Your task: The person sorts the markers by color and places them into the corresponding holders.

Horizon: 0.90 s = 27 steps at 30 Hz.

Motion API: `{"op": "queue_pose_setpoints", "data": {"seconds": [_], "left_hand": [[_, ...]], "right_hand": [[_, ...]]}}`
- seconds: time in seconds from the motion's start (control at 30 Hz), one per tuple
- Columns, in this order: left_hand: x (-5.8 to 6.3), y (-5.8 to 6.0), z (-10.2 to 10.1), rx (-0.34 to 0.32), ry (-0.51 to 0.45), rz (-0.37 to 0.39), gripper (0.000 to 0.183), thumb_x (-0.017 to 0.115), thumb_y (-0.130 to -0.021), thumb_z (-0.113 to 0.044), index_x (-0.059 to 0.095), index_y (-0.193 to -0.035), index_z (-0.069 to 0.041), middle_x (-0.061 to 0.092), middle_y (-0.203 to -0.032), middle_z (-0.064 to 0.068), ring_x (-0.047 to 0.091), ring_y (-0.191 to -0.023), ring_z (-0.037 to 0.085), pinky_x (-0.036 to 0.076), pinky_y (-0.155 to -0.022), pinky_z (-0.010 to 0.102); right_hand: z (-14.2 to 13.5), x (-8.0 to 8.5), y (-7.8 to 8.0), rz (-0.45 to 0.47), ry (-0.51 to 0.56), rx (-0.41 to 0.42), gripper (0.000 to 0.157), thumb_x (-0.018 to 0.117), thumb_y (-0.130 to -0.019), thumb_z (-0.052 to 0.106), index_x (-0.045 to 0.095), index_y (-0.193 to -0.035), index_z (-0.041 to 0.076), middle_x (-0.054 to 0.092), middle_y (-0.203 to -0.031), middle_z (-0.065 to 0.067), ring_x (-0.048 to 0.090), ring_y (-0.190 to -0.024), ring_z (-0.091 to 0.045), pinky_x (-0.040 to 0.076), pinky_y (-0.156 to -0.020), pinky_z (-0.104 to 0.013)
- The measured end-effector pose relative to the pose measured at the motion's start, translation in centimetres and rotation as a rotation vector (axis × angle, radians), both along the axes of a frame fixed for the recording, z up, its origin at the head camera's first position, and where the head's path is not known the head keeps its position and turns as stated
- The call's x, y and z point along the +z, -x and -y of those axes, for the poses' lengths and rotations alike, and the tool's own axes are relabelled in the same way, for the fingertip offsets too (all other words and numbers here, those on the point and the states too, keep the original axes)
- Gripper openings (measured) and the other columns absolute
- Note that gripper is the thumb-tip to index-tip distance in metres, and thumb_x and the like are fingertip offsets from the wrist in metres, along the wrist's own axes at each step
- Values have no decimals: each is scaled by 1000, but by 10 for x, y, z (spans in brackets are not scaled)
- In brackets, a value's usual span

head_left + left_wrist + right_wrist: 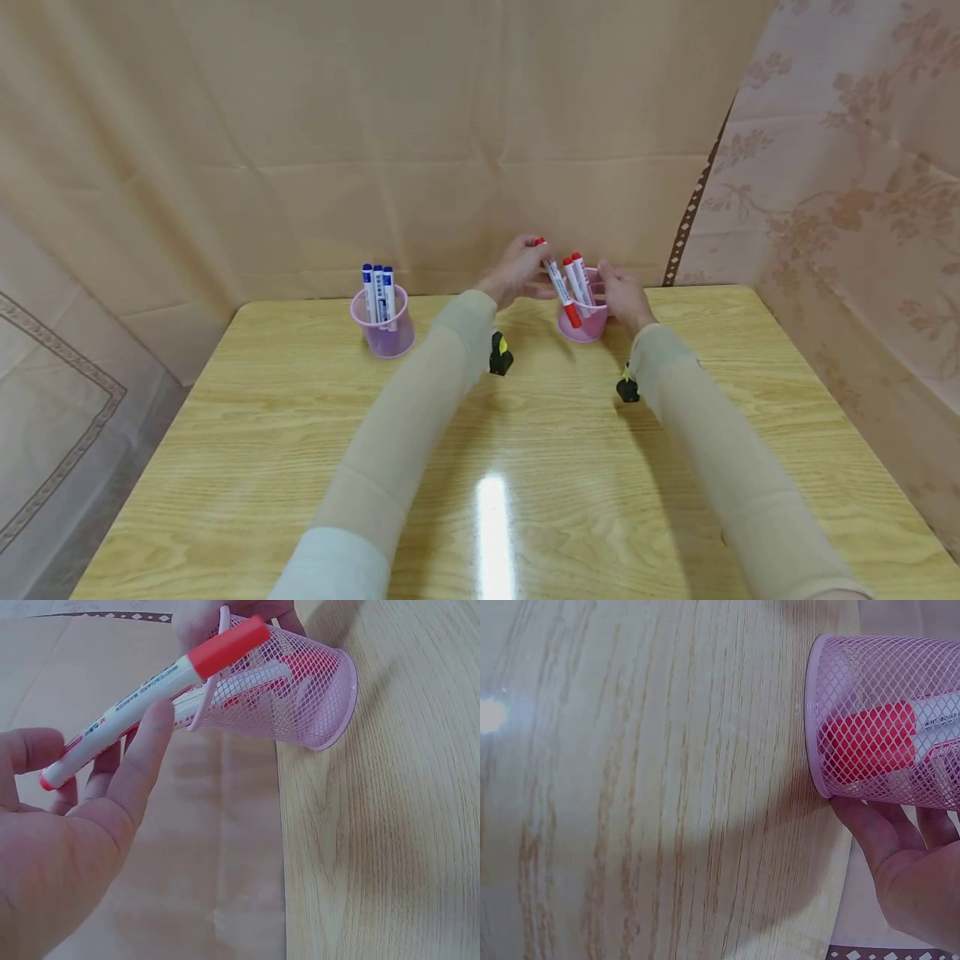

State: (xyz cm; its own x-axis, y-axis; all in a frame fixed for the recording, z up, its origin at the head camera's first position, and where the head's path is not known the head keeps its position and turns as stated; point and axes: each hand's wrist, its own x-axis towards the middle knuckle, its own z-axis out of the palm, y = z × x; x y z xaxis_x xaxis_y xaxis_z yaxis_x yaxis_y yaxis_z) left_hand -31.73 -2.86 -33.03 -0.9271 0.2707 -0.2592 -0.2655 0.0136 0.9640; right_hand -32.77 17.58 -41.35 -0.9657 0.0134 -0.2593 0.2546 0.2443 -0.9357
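Note:
My left hand [519, 271] pinches a red-capped whiteboard marker [557, 281] near its upper end. It is tilted, cap down, in front of a pink mesh pen cup [581, 331]. In the left wrist view the marker [124, 712] lies between thumb and fingers, outside the cup [319, 697]. My right hand [627, 300] grips the cup from the right, thumb at the rim; some fingers are hidden behind it. Two red markers [578, 275] stand inside the cup. Through the mesh in the right wrist view shows a red cap [870, 739], downward in the cup.
A purple mesh pen cup [390, 342] with three blue-capped markers [380, 292] stands to the left on the wooden table [300, 450]. A beige curtain [337, 150] hangs behind the table's back edge. Black wrist devices [500, 354] sit under both forearms.

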Motion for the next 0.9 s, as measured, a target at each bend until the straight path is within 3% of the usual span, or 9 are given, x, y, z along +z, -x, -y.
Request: {"op": "queue_pose_setpoints", "data": {"seconds": [0.27, 0.53, 0.77, 0.9], "left_hand": [[0, 1, 0, 78, -91, -52, 28, 49, -105, -15, 38, -130, -11, 53, -118, 18, 63, -106, 37, 56, -90, 51], [-3, 2, -2, 204, -227, -83, 25, 50, -101, -7, 40, -123, -11, 53, -97, 8, 64, -93, 34, 55, -90, 55], [-2, 1, 1, 204, -234, -109, 25, 53, -103, -8, 41, -126, -12, 54, -108, 11, 63, -108, 40, 54, -94, 53], [-3, 1, 2, 205, -204, -119, 23, 55, -105, -13, 44, -124, -11, 56, -106, 11, 64, -107, 40, 55, -92, 51]], "right_hand": [[0, -3, 2, -1, -10, 2, 75, 31, -105, 62, 48, -146, 2, 49, -148, -21, 48, -134, -37, 43, -107, -52], [0, -3, 1, -7, -15, 3, 75, 30, -105, 61, 47, -147, 1, 49, -148, -23, 49, -134, -38, 43, -106, -53], [0, -1, 2, 2, -5, -3, 74, 31, -105, 61, 48, -146, 2, 49, -148, -21, 48, -134, -38, 44, -106, -52], [0, -1, 2, 5, -7, 2, 73, 30, -106, 60, 46, -147, 1, 48, -149, -22, 48, -134, -38, 44, -106, -53]]}}
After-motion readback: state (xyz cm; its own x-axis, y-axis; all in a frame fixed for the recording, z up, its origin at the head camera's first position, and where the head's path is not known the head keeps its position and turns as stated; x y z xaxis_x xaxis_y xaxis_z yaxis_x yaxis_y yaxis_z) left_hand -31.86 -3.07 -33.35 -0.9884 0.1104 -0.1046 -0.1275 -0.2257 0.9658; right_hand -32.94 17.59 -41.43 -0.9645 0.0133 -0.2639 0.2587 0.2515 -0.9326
